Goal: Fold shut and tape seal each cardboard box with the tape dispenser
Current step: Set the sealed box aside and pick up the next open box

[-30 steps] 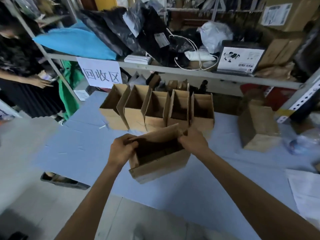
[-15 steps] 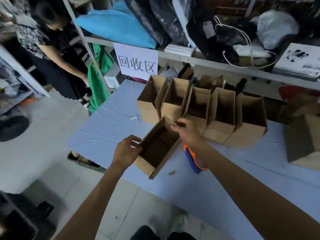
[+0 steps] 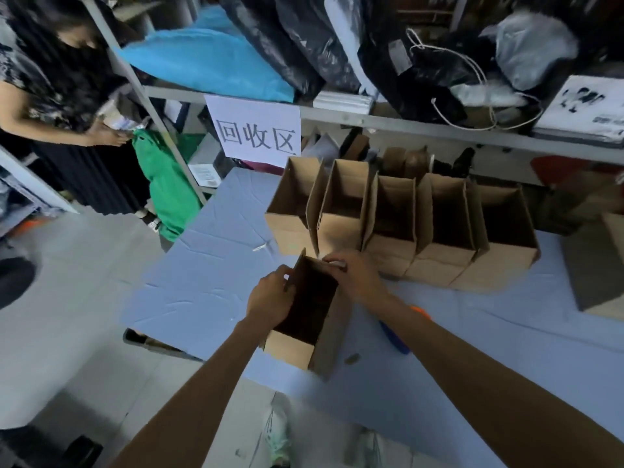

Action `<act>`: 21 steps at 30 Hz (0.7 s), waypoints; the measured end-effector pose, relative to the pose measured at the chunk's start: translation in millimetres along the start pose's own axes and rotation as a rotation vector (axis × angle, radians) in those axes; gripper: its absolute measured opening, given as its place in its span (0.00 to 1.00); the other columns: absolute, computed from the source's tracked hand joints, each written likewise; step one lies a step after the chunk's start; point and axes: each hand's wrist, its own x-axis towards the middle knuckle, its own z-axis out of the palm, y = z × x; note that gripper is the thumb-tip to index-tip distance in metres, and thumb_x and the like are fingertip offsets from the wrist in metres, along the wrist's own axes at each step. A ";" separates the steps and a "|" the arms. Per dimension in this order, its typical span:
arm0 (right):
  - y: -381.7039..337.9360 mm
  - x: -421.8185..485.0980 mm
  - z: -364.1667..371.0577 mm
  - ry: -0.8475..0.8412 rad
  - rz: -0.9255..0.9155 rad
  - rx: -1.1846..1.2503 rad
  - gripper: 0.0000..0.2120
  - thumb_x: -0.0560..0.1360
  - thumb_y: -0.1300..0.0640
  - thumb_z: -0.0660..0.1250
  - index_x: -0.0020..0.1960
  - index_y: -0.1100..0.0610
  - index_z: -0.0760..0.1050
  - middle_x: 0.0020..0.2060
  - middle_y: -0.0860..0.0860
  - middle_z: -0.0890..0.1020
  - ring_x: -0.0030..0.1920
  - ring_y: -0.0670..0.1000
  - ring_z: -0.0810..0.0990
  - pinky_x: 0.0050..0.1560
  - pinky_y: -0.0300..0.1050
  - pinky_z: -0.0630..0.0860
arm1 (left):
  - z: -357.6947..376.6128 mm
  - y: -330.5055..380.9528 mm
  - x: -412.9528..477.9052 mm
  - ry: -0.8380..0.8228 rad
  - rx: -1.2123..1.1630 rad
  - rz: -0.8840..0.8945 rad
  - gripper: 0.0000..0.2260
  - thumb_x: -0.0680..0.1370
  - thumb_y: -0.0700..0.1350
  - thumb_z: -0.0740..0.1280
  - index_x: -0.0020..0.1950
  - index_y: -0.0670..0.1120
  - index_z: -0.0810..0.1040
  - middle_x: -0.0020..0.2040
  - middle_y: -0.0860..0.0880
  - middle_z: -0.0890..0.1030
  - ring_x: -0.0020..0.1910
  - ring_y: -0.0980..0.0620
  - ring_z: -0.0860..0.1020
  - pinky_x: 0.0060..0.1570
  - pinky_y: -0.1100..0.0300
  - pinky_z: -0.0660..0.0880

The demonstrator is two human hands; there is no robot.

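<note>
The sign (image 3: 256, 133) reads "回收区". At the worktop's (image 3: 202, 282) near edge, left grip (image 3: 270, 298) and right grip (image 3: 354, 278) clasp the walls of the open box (image 3: 290, 347).

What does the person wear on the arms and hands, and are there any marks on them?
Nothing worn shows. The left forearm and right forearm are bare down to the frame's edge, with no sleeve in view. The left hand and right hand have no gloves. No watch, band, ring or mark shows, though blur could hide a thin ring.
</note>
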 end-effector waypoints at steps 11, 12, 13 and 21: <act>4.7 -34.6 10.9 -0.104 0.133 0.125 0.45 0.69 0.56 0.69 0.76 0.49 0.45 0.71 0.51 0.53 0.66 0.52 0.62 0.65 0.46 0.69 | 17.9 5.0 14.6 -0.145 -0.675 -0.198 0.10 0.79 0.39 0.60 0.59 0.48 0.70 0.55 0.46 0.76 0.43 0.56 0.75 0.35 0.65 0.68; 5.6 -37.1 10.6 -0.110 0.135 0.190 0.48 0.67 0.58 0.69 0.76 0.48 0.41 0.71 0.49 0.52 0.66 0.50 0.61 0.64 0.46 0.70 | 19.3 5.1 15.7 -0.154 -0.689 -0.194 0.10 0.80 0.40 0.60 0.59 0.49 0.69 0.56 0.46 0.76 0.45 0.55 0.75 0.35 0.65 0.68; 6.6 -39.0 9.4 -0.114 0.136 0.219 0.51 0.66 0.59 0.69 0.76 0.46 0.37 0.72 0.48 0.51 0.66 0.49 0.60 0.63 0.46 0.70 | 21.4 4.0 17.0 -0.168 -0.698 -0.196 0.09 0.80 0.41 0.60 0.59 0.50 0.69 0.58 0.45 0.75 0.46 0.54 0.76 0.36 0.65 0.69; 12.4 -41.1 5.0 -0.142 0.156 0.192 0.50 0.72 0.69 0.66 0.72 0.44 0.31 0.50 0.43 0.69 0.45 0.40 0.74 0.39 0.27 0.71 | 19.9 -0.9 30.6 -0.127 -0.486 0.032 0.28 0.74 0.38 0.68 0.70 0.54 0.64 0.61 0.48 0.67 0.58 0.48 0.70 0.52 0.59 0.69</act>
